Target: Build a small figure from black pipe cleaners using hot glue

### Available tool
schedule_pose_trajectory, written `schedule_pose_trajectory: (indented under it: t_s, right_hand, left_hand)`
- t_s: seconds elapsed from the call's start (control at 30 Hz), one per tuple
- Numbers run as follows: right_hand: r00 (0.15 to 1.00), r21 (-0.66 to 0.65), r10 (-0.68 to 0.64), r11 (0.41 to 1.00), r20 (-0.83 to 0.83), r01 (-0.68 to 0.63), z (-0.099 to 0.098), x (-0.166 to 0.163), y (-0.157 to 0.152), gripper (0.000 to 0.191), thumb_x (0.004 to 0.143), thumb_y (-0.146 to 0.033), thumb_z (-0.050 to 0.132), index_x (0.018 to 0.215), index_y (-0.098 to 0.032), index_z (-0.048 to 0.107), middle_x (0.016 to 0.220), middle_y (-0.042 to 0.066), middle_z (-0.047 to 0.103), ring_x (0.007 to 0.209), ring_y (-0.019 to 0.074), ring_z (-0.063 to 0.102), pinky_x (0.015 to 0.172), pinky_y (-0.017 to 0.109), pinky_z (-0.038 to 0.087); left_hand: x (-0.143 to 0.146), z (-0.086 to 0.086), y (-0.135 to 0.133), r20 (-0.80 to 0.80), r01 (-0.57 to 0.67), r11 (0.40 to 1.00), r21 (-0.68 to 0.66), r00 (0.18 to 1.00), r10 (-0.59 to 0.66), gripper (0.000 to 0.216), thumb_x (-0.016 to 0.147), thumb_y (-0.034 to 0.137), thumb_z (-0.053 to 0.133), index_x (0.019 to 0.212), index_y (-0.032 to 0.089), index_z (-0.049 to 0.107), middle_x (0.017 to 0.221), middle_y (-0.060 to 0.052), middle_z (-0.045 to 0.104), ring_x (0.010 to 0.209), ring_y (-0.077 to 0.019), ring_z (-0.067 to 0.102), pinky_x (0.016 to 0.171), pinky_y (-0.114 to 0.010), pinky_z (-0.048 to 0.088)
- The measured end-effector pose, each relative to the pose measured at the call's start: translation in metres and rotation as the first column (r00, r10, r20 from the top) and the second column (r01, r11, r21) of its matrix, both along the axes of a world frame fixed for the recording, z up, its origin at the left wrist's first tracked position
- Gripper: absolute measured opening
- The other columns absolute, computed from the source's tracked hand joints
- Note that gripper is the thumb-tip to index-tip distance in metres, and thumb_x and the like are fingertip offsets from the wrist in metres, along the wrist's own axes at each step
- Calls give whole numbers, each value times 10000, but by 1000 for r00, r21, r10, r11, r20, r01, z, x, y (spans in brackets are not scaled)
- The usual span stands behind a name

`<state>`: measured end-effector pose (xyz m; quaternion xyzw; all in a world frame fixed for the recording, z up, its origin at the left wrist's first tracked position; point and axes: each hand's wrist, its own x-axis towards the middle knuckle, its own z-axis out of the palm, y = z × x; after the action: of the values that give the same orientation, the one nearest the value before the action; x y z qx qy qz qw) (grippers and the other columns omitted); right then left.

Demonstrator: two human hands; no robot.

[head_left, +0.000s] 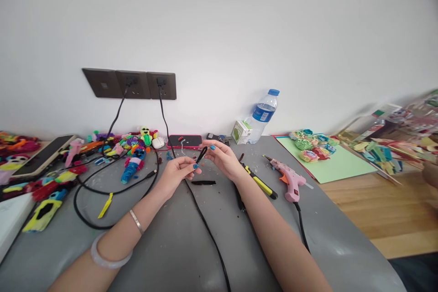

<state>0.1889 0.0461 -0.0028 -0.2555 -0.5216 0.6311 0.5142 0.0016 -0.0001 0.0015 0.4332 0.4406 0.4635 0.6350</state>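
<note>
A thin black pipe cleaner (201, 154), bent into a narrow loop, stands up between my hands above the grey table (164, 246). My left hand (180, 171) pinches its lower end between thumb and fingers. At the upper end, my right hand (221, 159) has its fingertips closed around the loop; the exact contact is partly hidden. Just below the hands lies a short black fuzzy strip (203, 183). Yellow-and-black pliers (262, 183) rest beside my right wrist, partly covered by the arm.
A pink glue gun (290, 178) lies at right near green paper (328, 164) with crumpled paper pieces. Colourful pipe-cleaner figures (133, 164) and a looped black cable (75, 200) spread leftward. A water bottle (263, 116), small box (241, 132) and phone (186, 141) sit by the wall.
</note>
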Motion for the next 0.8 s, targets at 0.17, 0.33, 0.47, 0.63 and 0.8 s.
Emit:
schedule_pose_trajectory:
  t_s: [0.17,0.33,0.47,0.63,0.8]
  right_hand:
    - [851,307,-423,893,313,331,19,19,3,310,879,-432,628,1066,-189,674,1097,103,718,963,219,668,892,375,510]
    - [128,344,-363,927,923,146,57,51,-25,384,931,-301,536,1280,-147,570,1311,163,621,1172,281,600,965,393,461]
    - [-226,93,-37,966,973,243,62,54,-66,464,928,-373,575,1255,-43,575,1234,285,612,1128,425,608,852,476,483]
    - [-372,166,-46,940,927,297,45,36,-93,627,887,-420,639,1366,-50,477,1322,291,512,1222,450,522,832,465,481]
    - [-293,252,-158,914,943,318,37,45,-94,548,824,-313,632,1301,-73,510,1225,229,556,1160,400,545,835,408,463]
  left_hand:
    - [-3,-5,4,-54,-48,998,40,997,50,437,600,457,870,832,138,683,775,-109,790,585,-126,602,575,-243,471]
    - [-6,-9,8,-81,-63,994,94,994,71,486,627,450,848,965,128,713,796,-117,799,622,-162,650,585,-259,475]
    - [-7,-11,10,-92,-55,990,128,994,67,455,622,471,842,896,132,710,801,-124,801,647,-181,666,576,-262,465]
    - [-7,-14,9,-105,-35,986,161,993,52,447,639,497,822,882,149,683,814,-117,805,653,-180,668,578,-258,457]
    - [-7,-13,8,-131,-19,980,196,990,46,439,651,495,810,890,153,674,788,-106,800,686,-194,684,581,-257,447]
